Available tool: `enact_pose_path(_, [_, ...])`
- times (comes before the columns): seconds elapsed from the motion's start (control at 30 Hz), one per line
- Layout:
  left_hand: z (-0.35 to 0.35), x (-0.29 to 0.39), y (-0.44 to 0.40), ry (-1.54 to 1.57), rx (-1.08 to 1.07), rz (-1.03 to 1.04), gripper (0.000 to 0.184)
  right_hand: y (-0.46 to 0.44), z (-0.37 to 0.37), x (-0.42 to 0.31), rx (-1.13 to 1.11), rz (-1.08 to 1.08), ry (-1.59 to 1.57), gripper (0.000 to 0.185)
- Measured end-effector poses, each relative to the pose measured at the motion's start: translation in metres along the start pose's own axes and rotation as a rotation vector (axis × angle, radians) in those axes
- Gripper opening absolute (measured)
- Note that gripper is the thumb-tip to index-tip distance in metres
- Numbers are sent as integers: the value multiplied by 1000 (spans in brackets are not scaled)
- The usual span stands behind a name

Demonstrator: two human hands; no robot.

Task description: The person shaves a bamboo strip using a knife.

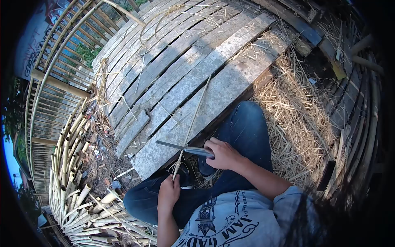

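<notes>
My left hand (168, 190) is closed around the lower end of a thin bamboo strip (195, 116). The strip slants up and away from me, and its far part lies over the wooden planks (158, 156). In my right hand (224, 154) is a long knife (177, 145), its grey blade pointing left. The blade crosses the strip a little above my left hand. Small pale curls (177, 165) cling to the strip between the blade and my left hand. My fingers hide most of the knife's grip.
Loose shavings (294, 119) are heaped to the right of my knees. Cut bamboo poles (68, 164) are piled on the left, below a bamboo railing (61, 84). A short board (132, 133) lies by the platform's left edge. Thin strips are scattered over the far planks.
</notes>
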State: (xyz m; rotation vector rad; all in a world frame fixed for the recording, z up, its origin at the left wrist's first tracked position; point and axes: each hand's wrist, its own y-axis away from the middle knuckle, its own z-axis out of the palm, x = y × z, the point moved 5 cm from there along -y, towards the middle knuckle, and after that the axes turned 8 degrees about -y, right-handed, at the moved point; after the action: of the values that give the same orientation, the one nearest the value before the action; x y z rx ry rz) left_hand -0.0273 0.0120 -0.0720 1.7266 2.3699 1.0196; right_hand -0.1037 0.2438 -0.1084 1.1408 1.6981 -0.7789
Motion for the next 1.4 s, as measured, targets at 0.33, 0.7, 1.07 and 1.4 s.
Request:
enact_pose_path(0.33, [-16,12,12,-64,4,69,32,-9,-16,-32,-412,153,311,31])
enact_pose_path(0.7, [0,16,37,-31,-10,38,24,-25,-95,21,-51,515,548,26])
enact_pose_path(1.07, [12,-2,58,103,-91,29,22,-51,-98,24,38,574,596,18])
enact_pose_path(1.4, [-6,7,60,57,-106,-5,22,-64,-72,21,-73,526,526,20])
